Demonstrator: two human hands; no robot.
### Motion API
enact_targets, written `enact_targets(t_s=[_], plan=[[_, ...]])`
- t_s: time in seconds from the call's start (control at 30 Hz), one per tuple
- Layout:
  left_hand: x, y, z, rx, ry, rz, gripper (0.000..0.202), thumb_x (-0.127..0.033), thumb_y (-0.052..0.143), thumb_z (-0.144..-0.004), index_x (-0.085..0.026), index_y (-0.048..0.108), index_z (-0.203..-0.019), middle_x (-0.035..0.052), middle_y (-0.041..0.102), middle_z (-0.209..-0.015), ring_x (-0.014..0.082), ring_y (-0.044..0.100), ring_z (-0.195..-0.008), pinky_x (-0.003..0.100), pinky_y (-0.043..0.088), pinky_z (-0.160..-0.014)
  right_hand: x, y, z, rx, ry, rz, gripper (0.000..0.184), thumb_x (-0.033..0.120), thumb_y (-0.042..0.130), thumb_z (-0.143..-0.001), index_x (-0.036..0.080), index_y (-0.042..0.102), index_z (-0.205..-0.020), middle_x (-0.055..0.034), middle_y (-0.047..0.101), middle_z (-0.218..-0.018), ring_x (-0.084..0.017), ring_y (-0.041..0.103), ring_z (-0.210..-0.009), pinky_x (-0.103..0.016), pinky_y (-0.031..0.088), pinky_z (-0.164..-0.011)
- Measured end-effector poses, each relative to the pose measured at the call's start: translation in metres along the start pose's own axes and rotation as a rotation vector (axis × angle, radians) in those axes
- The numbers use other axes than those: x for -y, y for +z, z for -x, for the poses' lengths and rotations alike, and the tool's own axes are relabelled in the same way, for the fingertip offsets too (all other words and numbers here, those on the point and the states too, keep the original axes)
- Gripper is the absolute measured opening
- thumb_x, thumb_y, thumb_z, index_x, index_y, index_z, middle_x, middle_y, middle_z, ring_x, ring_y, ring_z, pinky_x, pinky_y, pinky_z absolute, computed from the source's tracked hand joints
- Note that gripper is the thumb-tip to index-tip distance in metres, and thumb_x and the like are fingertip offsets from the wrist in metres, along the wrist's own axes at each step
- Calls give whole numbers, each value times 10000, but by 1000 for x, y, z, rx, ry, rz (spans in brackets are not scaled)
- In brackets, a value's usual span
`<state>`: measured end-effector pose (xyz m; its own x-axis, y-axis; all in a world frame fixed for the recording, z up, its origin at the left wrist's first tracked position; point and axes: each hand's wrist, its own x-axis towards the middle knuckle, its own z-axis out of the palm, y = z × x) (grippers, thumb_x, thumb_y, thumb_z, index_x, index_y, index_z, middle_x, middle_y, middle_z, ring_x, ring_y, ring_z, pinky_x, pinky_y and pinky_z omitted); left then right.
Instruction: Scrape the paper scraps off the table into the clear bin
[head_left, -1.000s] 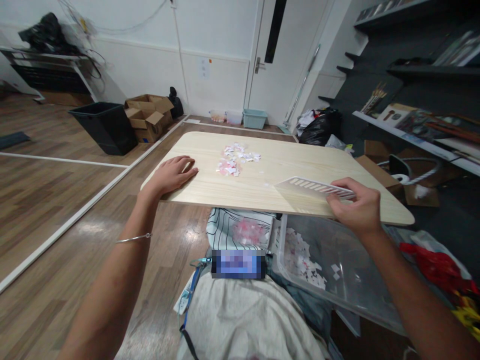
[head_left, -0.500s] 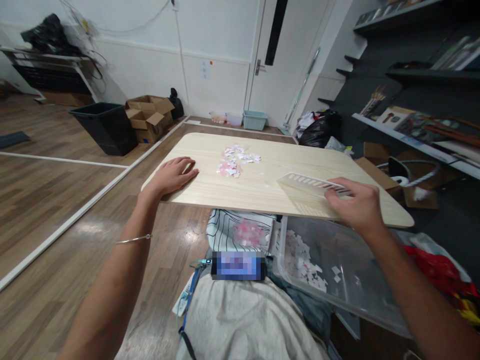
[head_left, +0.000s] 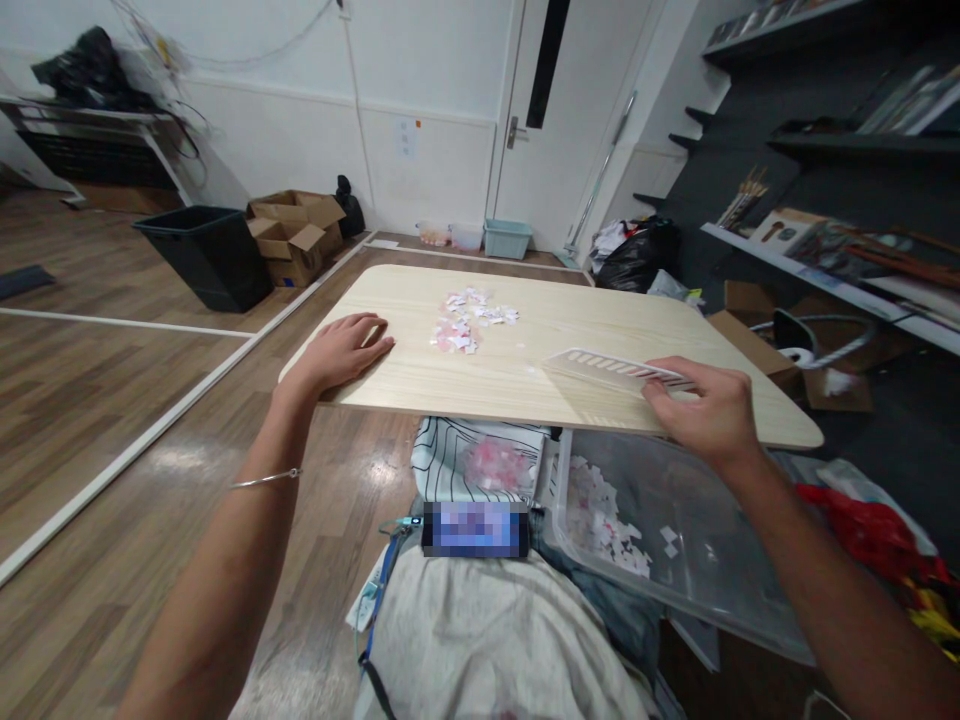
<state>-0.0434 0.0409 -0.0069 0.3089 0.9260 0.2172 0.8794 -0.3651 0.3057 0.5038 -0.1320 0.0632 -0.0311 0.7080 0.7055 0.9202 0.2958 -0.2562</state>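
My left hand (head_left: 346, 352) lies on the left end of the pale wooden table (head_left: 600, 315), palm down, holding nothing, with its thumb apart from the fingers. In my right hand (head_left: 709, 405) is a white slotted plastic strip (head_left: 600, 367), gripped at its right end between thumb and fingers. The strip slants over the table's near right part; whether its lower edge touches the wood I cannot tell. Small white and pink paper pieces (head_left: 454, 335) lie in loose clusters in the table's left middle, between my hands. A few pale specks lie left of the strip.
Below the table's near edge, a clear plastic bin (head_left: 561, 520) holds paper scraps (head_left: 611, 530). Left of it, pink pieces (head_left: 495, 465) lie on striped fabric (head_left: 435, 460), with a phone (head_left: 475, 530) nearer me. Shelves (head_left: 832, 280) and an open cardboard box (head_left: 739, 340) stand at right.
The slotted strip and my right hand have shifted very slightly left, as has the whole view. My left hand stays in place on the table.
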Motion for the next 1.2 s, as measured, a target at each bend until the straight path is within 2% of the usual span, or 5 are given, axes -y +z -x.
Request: enact_targets(t_s=[0.27,0.4,0.7,0.97,1.2], plan=[[-4,-2,2,9,-17,2,708,-728,506,-1216,-257,813,-1647,157,745,-1869,412,670,-1734,560,502,-1483,16,-11,-4,102,47,-54,88,318,797,-862,365,858,-821,-47,943,-892,-365,955,-876,-455,789,-817],[-5,-1,2,-10,-15,21,663,-735,540,-1202,-291,832,-1598,135,771,-1834,408,667,-1725,568,503,-1481,18,-21,-8,107,94,-25,78,332,818,-829,391,815,-778,-54,958,-907,-398,953,-908,-519,804,-915],[-4,-2,2,6,-5,13,691,-720,522,-1204,-265,822,-1629,150,757,-1850,420,671,-1718,567,510,-1474,15,-21,-4,95,48,-108,100,367,807,-820,393,821,-725,-49,953,-885,-381,943,-834,-524,791,-862],[-3,0,1,-14,-6,15,650,-707,544,-1204,-282,831,-1603,141,768,-1840,412,678,-1714,562,519,-1469,-16,-53,-12,-62,123,-23,100,386,803,-737,320,809,-662,-91,858,-710,-333,824,-636,-428,653,-648],[-3,-1,2,-10,-12,22,643,-718,553,-1196,-295,833,-1591,138,772,-1832,412,677,-1706,570,524,-1461,-2,-44,-9,26,109,-32,111,374,762,-753,310,827,-689,-78,826,-687,-287,752,-604,-391,611,-624]])
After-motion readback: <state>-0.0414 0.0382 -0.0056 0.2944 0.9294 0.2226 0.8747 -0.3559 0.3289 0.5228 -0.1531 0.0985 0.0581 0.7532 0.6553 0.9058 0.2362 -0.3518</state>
